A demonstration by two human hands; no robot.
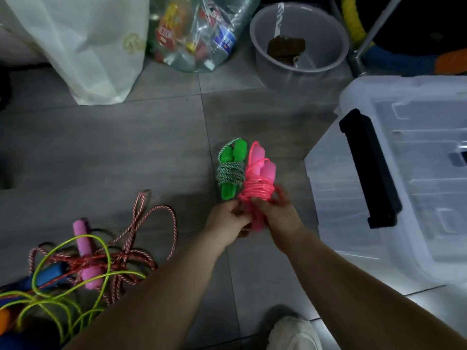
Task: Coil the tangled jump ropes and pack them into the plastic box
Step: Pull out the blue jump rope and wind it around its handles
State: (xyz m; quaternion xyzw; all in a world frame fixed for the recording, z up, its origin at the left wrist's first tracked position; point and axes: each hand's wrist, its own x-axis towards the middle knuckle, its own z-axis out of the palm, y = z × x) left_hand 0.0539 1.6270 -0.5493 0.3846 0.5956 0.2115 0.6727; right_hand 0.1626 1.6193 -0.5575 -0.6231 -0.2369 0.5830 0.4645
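Note:
A pink jump rope [259, 181] with its cord wound round its two pink handles is held above the floor. My left hand [228, 223] and my right hand [276, 214] both grip its lower end. Just left of it, a green-handled rope [231, 170] lies coiled on the grey tiles. A tangle of ropes [83, 263] lies at the lower left: a red-white cord, a yellow-green cord, a pink foam handle and a blue handle. The clear plastic box [358, 251] with its lid and black latch stands at the right.
A grey bucket [298, 72] with a brown lump inside stands at the back. A white bag [86, 51] and a clear bag of bottles [194, 34] sit at the back left. A white shoe [293, 334] shows at the bottom edge.

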